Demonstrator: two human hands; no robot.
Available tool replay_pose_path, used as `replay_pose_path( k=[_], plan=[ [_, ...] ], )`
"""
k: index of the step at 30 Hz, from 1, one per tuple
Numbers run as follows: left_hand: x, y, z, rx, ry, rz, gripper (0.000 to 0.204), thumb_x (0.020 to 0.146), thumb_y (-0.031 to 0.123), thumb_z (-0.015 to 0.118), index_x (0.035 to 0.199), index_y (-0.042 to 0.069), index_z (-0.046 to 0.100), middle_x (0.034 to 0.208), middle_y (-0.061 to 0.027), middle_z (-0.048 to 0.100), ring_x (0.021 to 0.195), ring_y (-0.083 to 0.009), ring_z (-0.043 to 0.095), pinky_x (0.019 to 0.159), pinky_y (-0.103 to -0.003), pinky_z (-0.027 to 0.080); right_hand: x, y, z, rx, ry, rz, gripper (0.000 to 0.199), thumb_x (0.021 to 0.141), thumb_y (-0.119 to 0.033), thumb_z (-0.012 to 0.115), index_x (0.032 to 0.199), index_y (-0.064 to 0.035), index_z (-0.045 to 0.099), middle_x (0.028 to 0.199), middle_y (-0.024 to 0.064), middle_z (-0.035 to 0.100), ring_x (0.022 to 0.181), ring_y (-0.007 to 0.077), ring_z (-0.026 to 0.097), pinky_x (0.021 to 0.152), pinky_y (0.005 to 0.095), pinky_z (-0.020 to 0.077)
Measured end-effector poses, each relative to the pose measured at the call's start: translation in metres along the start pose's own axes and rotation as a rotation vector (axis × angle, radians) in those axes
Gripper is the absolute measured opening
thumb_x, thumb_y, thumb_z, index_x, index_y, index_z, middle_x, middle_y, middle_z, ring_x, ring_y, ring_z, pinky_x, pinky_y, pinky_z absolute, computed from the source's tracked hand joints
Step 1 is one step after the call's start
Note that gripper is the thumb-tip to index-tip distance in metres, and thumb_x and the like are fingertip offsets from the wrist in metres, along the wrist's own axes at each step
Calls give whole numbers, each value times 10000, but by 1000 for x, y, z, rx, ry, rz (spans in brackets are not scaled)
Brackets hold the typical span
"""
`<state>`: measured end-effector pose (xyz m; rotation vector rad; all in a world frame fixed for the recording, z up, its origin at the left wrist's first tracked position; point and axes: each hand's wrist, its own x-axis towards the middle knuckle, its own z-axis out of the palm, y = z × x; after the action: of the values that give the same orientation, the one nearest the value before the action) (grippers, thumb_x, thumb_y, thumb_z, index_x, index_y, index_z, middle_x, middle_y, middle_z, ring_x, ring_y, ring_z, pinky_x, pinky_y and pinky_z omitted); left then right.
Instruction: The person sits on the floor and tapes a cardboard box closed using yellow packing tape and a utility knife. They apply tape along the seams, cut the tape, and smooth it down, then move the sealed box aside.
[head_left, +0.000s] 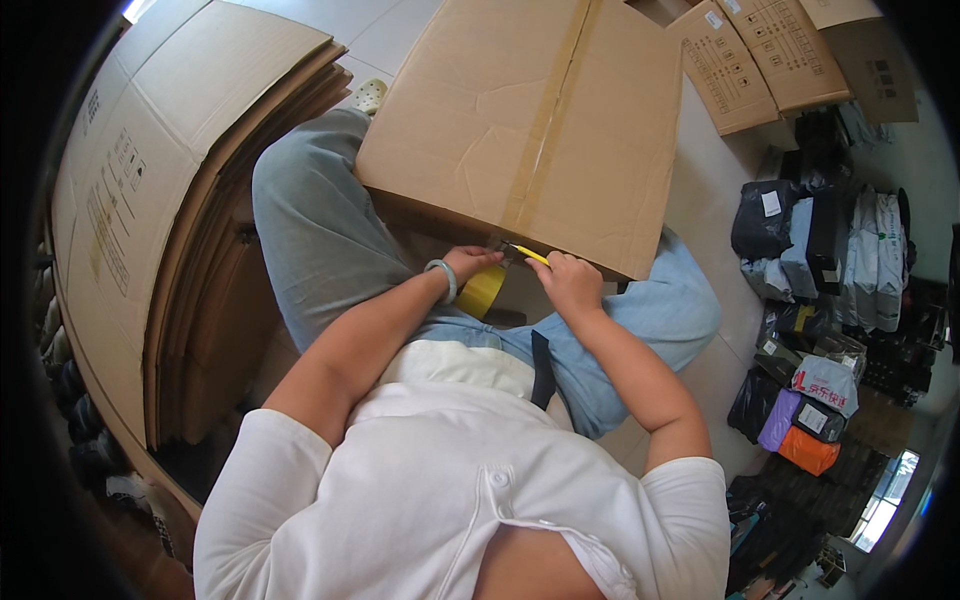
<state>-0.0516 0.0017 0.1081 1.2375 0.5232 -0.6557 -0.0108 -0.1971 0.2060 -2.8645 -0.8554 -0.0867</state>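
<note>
A large brown cardboard box (450,130) stands between my knees, with a strip of clear yellowish tape (545,130) along its top seam. My left hand (468,263), a pale bangle (447,283) at its wrist, is closed at the box's near edge, where the tape comes down. Just below its fingers hangs a yellow roll of packing tape (482,292), partly hidden. In my right hand (575,286) is a yellow utility knife (530,255), its tip pointing left toward the left hand's fingertips. The exact contact between knife and tape is too small to tell.
Flattened cardboard boxes (150,180) lean in a thick stack close on my left. More printed cartons (755,60) stand at the far right. Wrapped parcels and bags (810,400) lie along the right side. A light clog (370,96) shows beyond my left knee.
</note>
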Motion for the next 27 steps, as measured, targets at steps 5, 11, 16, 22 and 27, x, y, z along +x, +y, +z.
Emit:
replay_pose_path(
  k=[5,11,16,22,27],
  plan=[
    [-4,4,1,25,2,-17,355,849,381,686,1007,63,709,888,-15,684,762,-89,604,677,-244,470,1,-5,0,-7,46,-6,363,811,-408,664,652,-103,547,621,81,594,584,268,604,505,379,470],
    [2,-1,0,11,-5,2,361,848,379,688,1007,55,709,912,-22,686,787,-95,605,708,-243,471,-3,2,10,-53,66,-19,336,811,-384,667,674,-100,551,657,79,593,604,266,599,521,381,472],
    [12,-11,-3,112,65,71,377,848,361,691,1011,22,702,929,-34,691,825,-102,609,737,-253,475,-19,12,0,-107,-94,75,282,812,-334,666,712,-93,560,673,79,590,628,280,593,562,405,471],
    [6,-3,-2,580,315,106,287,824,307,691,1036,117,714,998,-113,699,871,-205,662,795,-305,488,-7,-14,5,418,-12,-215,213,851,-238,632,870,-44,545,960,137,608,914,324,587,805,401,475],
    [10,-22,-16,930,283,-27,312,787,398,649,1019,201,718,1063,-118,670,982,-310,637,850,-380,499,20,-35,47,628,-42,-282,158,870,-137,593,930,-3,535,1062,194,577,991,391,542,828,439,463]
  ],
)
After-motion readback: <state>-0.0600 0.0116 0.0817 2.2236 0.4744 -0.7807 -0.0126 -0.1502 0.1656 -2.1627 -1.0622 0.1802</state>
